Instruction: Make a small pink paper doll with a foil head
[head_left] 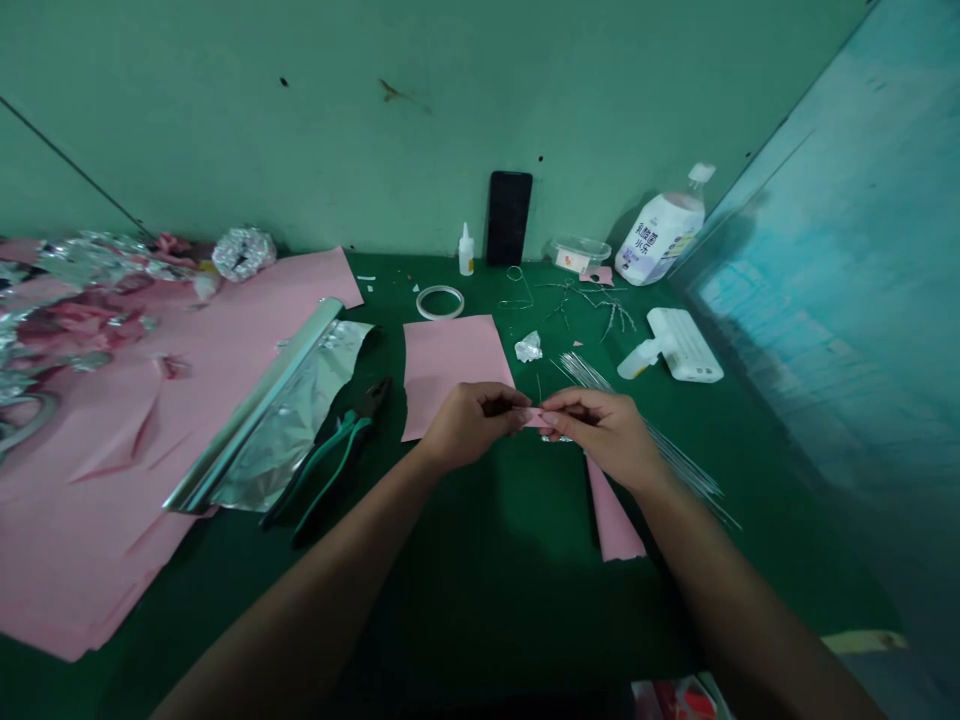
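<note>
My left hand (474,422) pinches one end of a small pink paper strip (534,417). The other end lies between the thumb and fingers of my right hand (600,430), so the strip spans the short gap between both hands. Behind my left hand a pink paper sheet (454,360) lies flat on the green table. Under my right wrist runs a narrow folded pink paper piece (615,515), partly covered by the hand. A bundle of thin metal wires (682,460) passes beneath my right forearm.
Pliers (337,460) and a foil roll (259,405) lie left, beside large pink sheets (247,320). Toward the wall are a tape roll (440,302), a glue bottle (466,250), a phone (509,218), twisted wire branches (589,300), a drink bottle (660,238) and a white device (684,345).
</note>
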